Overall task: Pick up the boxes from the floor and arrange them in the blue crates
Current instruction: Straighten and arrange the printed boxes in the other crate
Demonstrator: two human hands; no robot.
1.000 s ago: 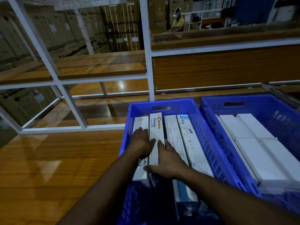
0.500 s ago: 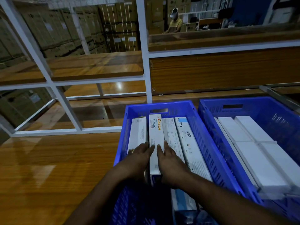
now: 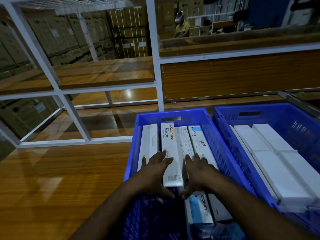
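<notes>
Two blue crates stand side by side on a wooden shelf. The left crate (image 3: 173, 113) holds several long white boxes laid lengthwise, among them a "Choice" box (image 3: 170, 153) and a "Viva" box (image 3: 199, 141). My left hand (image 3: 155, 170) lies against the left side of the Choice box with straight fingers. My right hand (image 3: 197, 172) lies on the boxes just right of it, fingers spread. Both thumbs reach toward the Choice box's near end. A "Cona" box (image 3: 199, 208) lies nearer me. The right crate (image 3: 259, 108) holds several plain white boxes (image 3: 270, 153).
The crates sit on a glossy wooden shelf (image 3: 60, 179) inside a white metal rack (image 3: 155, 75). Stacked cardboard cartons (image 3: 60, 35) fill the background behind the rack. A person (image 3: 181, 26) in a yellow shirt stands far back.
Both hands have slid back toward me along the Choice box and moved apart, so they now flank its near end. The view has tilted slightly.
</notes>
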